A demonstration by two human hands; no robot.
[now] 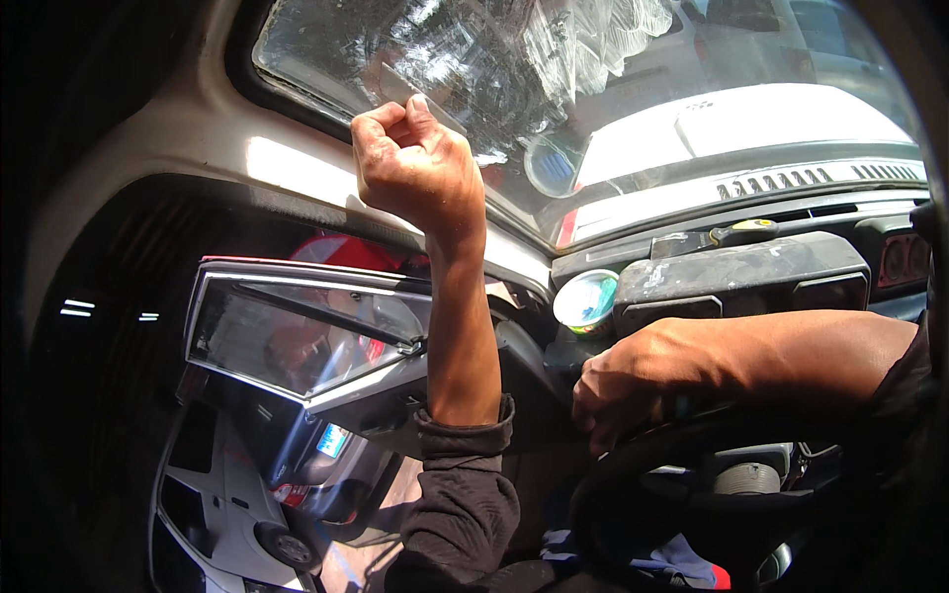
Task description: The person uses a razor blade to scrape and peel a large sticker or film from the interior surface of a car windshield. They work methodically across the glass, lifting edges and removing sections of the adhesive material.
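Note:
My left hand (415, 163) is raised to the lower left corner of the windshield (474, 59). Its fingers are curled and the thumb presses on a thin flat blade (399, 83), whose edge lies against or close to the glass. White streaky smears cover part of the pane above it. Lower right, my right hand (633, 381) is closed at the upper left rim of the steering wheel (590, 504); its fingertips are partly in shadow. A small tub (585, 299) with whitish and green-blue colouring stands on the dashboard just beyond this hand.
A scraper with a yellow and black handle (743, 232) lies on the dashboard behind the dusty instrument housing (746, 272). To the left, the car door (316, 341) stands open, with parked cars (222, 494) outside. Blue-grey cloth (677, 563) lies below the wheel.

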